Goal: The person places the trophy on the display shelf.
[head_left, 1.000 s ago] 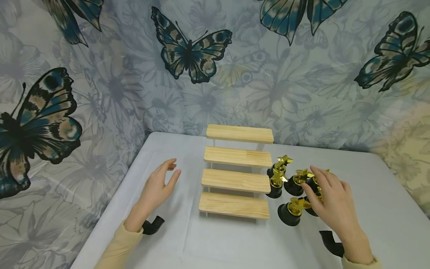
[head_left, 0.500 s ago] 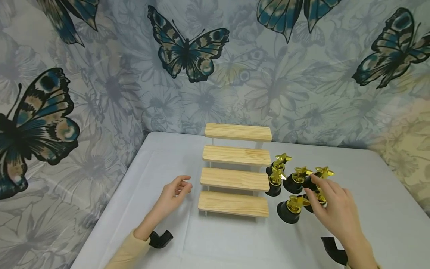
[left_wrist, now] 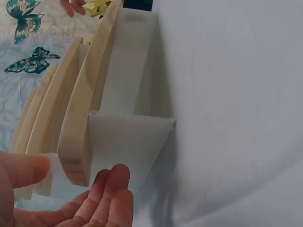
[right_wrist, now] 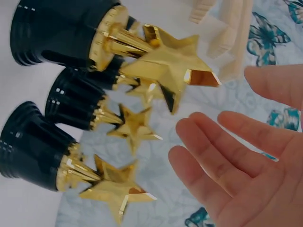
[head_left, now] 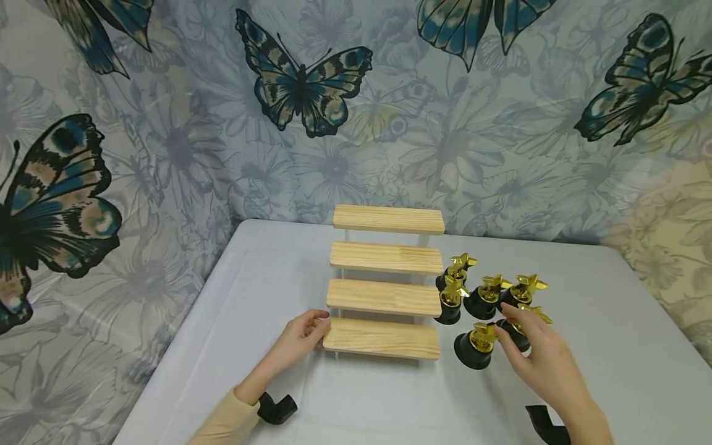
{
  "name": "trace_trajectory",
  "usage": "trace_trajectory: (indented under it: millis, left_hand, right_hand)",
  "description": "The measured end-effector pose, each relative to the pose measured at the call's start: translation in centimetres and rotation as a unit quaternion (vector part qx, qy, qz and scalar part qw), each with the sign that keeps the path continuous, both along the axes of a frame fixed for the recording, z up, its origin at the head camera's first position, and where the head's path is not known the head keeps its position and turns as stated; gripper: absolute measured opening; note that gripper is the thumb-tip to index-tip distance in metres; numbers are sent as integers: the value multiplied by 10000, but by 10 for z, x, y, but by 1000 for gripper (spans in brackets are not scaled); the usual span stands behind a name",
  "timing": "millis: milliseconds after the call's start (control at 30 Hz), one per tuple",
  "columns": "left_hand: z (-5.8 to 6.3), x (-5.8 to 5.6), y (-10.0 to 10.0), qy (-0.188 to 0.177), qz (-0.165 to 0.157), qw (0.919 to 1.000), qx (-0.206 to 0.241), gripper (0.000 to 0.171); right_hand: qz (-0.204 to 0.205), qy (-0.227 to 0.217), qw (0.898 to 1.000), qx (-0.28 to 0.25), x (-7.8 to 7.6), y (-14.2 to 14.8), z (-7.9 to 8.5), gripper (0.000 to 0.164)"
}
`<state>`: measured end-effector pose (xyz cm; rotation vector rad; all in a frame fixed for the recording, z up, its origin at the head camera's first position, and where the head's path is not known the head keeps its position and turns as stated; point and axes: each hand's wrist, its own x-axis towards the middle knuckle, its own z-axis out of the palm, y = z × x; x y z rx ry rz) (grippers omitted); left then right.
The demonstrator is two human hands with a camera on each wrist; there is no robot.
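A four-step display stand has pale wooden boards, the lowest board (head_left: 381, 340) being at the front. My left hand (head_left: 297, 341) is at the left end of that board. In the left wrist view, its thumb and fingers are apart on either side of the board end (left_wrist: 78, 168), not closed on it; whether a fingertip touches is unclear. Several gold star trophies with black bases stand right of the stand. My right hand (head_left: 542, 361) hovers beside the front trophy (head_left: 474, 347), holding nothing. In the right wrist view its fingers are loosely extended near a gold star (right_wrist: 177, 59).
A white cloth (head_left: 356, 402) covers the table. Butterfly-patterned fabric (head_left: 334, 167) hangs behind and to the left. Black curved pieces (head_left: 278, 409) sit at both wrists. More trophies (head_left: 523, 290) stand behind the right hand.
My left hand has moved right and toward me, reaching the lowest board's left end. My right hand has shifted slightly left and lower, near the front trophy. The view has turned slightly.
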<state>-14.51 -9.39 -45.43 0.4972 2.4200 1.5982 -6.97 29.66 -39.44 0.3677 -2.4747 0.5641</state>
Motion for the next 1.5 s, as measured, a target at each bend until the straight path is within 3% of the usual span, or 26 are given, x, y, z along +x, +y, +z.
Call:
trace_trajectory:
  millis: [233,400,733,1100,1300,1500]
  left_hand:
    - [-4,3,2,-400,-148,9989,211,49]
    - [-7,3,1,-471,-235,9984,219,54]
    - [-10,3,2,-441,-208,9984,300,55]
    - [-7,4,5,-262,-114,9995,151,43]
    - [-6,6,4,-250,-183,9993,191,48]
    - [-8,5,3,-194,-234,9993,233,51]
  right_hand:
    - [224,-504,9984,-91,-2,1,-11,51]
    - [315,-739,9967,-136,-4,3,-19,52]
    - [484,-703,9962,-190,-9,4,-29,50]
    - [356,-879,9949,-338,-11,4,-32,43]
    - [516,-613,9958,-450,-10,4,-30,45]
    - [693,-88,9965,-463,-13,4,-15,51]
